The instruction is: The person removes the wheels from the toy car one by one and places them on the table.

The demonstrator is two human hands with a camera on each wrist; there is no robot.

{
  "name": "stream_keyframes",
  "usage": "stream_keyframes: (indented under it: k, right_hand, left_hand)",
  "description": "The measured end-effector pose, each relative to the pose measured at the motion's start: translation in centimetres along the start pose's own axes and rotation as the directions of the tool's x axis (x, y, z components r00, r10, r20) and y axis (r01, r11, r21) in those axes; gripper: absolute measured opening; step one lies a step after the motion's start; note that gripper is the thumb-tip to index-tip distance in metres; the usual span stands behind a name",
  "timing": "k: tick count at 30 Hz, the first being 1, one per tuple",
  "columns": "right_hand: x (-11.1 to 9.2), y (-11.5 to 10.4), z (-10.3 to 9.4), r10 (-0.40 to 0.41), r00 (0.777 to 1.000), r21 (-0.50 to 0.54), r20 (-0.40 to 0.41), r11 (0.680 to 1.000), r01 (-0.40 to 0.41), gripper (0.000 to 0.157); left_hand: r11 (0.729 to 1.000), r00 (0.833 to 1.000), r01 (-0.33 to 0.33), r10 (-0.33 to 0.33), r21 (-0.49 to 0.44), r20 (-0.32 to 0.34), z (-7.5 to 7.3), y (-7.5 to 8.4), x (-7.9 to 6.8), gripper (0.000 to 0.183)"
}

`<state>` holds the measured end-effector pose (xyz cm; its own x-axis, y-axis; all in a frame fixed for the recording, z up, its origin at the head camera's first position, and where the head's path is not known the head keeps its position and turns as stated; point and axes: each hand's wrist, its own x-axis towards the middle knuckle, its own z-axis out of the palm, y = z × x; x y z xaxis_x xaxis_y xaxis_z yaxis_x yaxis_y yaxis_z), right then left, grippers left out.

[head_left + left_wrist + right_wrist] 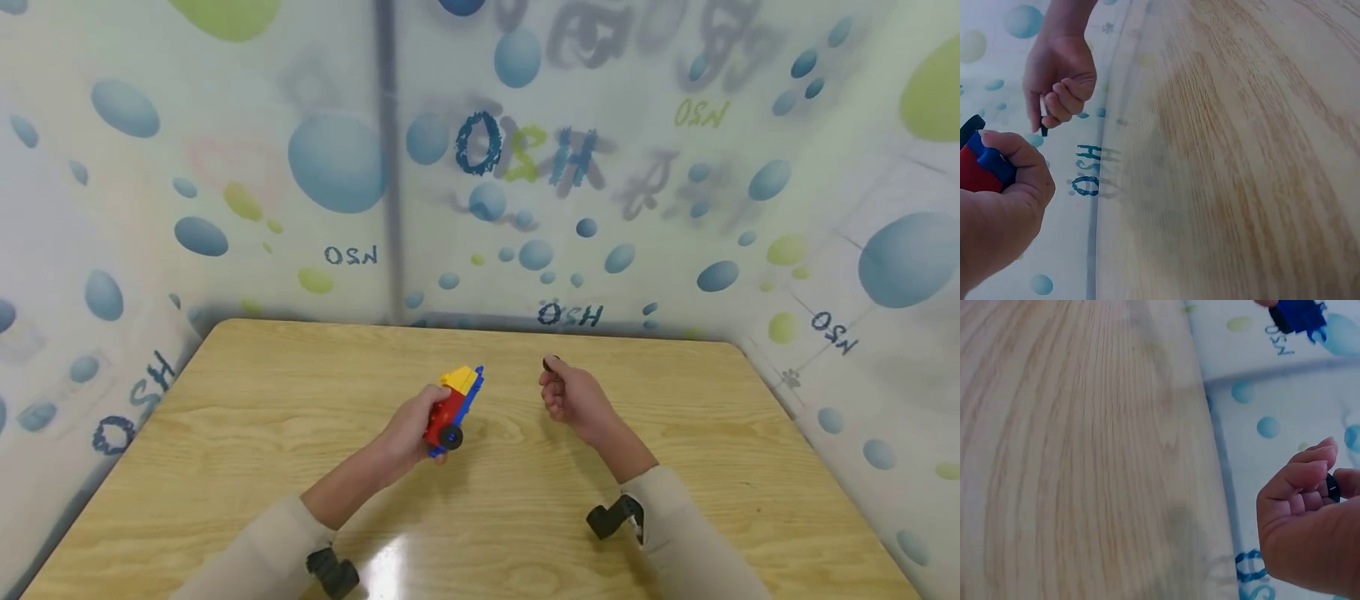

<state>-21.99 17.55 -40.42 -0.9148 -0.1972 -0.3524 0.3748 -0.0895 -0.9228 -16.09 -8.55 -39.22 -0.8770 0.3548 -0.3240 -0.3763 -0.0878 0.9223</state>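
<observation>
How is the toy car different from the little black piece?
The toy car shows red, yellow and blue; the black piece looks dark. The toy car is bigger than the black piece. The left hand grips the toy car; the right hand pinches the black piece. Both are being held.

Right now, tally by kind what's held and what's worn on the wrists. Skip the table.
Toy vehicle: 1
Small round black piece: 1
Black wrist devices: 2
Total: 4
</observation>
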Motion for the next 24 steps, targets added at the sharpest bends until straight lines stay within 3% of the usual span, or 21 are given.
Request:
stream_keyframes:
  k: [4, 10, 17, 24]
  right_hand:
    - [1.1, 0.3, -1.5, 0.03, 0.999, -0.013, -0.04, 0.999, -0.031, 0.041]
    - [2.8, 1.2, -4.0, 0.108, 0.989, -0.15, -0.102, 0.981, -0.123, 0.041]
    - [3.3, 1.7, -5.9, 0.185, 0.973, -0.262, -0.141, 0.94, -0.217, 0.039]
    - [3.0, 1.4, -5.9, 0.22, 0.963, -0.277, -0.158, 0.926, -0.257, 0.037]
  left_hand:
    - [0.999, 0.997, -0.013, 0.01, 0.043, 0.076, -0.3, 0.2, -0.2, 0.051]
    - [0.995, 0.982, 0.023, -0.041, 0.099, 0.182, -0.6, 0.2, -0.4, 0.058]
    - [0.993, 0.98, 0.031, -0.053, 0.117, 0.191, -0.7, 0.0, -0.5, 0.06]
    - [0.994, 0.984, 0.024, -0.042, 0.105, 0.174, -0.6, 0.3, -0.4, 0.058]
